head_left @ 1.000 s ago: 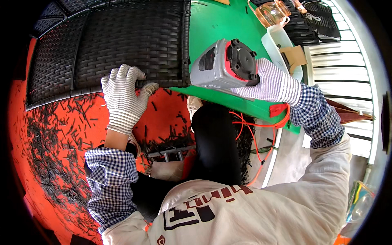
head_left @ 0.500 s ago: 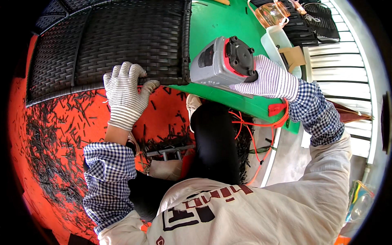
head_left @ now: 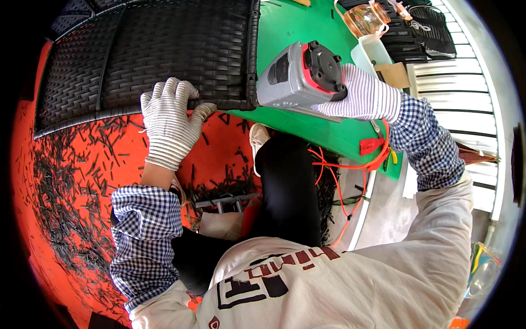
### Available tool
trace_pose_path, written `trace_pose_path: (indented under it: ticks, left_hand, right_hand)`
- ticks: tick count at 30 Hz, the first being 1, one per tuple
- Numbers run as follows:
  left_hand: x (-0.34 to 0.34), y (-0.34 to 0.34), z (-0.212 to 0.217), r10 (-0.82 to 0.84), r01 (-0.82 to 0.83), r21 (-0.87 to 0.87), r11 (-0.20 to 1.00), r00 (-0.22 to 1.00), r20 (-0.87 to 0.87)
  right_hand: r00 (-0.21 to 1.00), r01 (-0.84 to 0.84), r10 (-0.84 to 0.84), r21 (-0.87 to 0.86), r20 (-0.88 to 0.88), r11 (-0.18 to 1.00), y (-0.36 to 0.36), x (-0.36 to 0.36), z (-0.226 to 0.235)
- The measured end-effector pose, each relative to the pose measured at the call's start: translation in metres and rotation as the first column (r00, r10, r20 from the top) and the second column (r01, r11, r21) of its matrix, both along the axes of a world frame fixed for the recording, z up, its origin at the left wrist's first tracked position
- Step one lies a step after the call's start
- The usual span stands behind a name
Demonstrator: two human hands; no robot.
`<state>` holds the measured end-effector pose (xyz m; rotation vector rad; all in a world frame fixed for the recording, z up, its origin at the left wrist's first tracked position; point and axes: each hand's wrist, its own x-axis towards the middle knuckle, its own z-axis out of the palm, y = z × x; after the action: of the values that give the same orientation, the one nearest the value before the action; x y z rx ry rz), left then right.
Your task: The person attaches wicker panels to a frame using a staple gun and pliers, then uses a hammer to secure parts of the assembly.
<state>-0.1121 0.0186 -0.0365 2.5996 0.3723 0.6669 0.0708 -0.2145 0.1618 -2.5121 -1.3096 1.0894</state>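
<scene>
A black woven wicker panel (head_left: 164,55) with a bound rim lies at the upper left. My left hand (head_left: 171,122), in a striped knit glove, grips its near edge, the fingers on top and the thumb at the rim. In my gloved right hand (head_left: 368,94) is a grey pneumatic staple gun (head_left: 285,79) with a black, bolted end cap and a red gasket. The gun's nose is at the panel's right near corner; whether it touches is hidden by its body. My right fingers are partly behind the tool.
Under the panel's right side is a green tabletop (head_left: 307,27). An orange air hose (head_left: 366,181) hangs beside my right knee. Black offcuts (head_left: 71,203) litter the red floor covering. An orange-tinted jug (head_left: 366,21) and a pale plastic bin (head_left: 370,52) stand at the upper right.
The staple gun and my right hand have shifted slightly up, the gun tilting a little. My left hand keeps its hold, and the panel's near edge sits slightly higher in view.
</scene>
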Motion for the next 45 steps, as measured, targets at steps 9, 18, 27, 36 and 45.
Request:
trace_pose_path:
  ticks: [9,18,27,36,45]
  left_hand:
    - [-0.001,0.004,-0.004,-0.016,0.016,0.02,1.0,0.999,0.038]
    - [0.004,0.0,-0.006,-0.016,0.013,0.039,0.999,0.996,0.083]
    - [0.007,-0.004,-0.002,-0.015,0.013,0.03,0.999,0.999,0.046]
    - [0.002,-0.001,-0.005,-0.002,0.001,0.008,1.0,0.998,0.06]
    - [-0.001,0.0,0.002,0.011,-0.009,-0.02,1.0,0.994,0.108]
  right_hand:
    - [0.987,-0.097,0.113,-0.13,0.119,0.987,0.02,0.008,0.007]
    - [0.96,-0.225,0.23,-0.051,0.163,0.973,0.026,0.002,0.015]
    - [0.963,-0.178,0.18,-0.026,0.202,0.984,0.017,-0.002,0.011]
    - [0.982,0.062,-0.09,0.169,0.164,0.984,-0.024,-0.03,0.004]
    - [0.627,0.291,-0.261,0.09,0.734,0.952,-0.055,-0.012,-0.066]
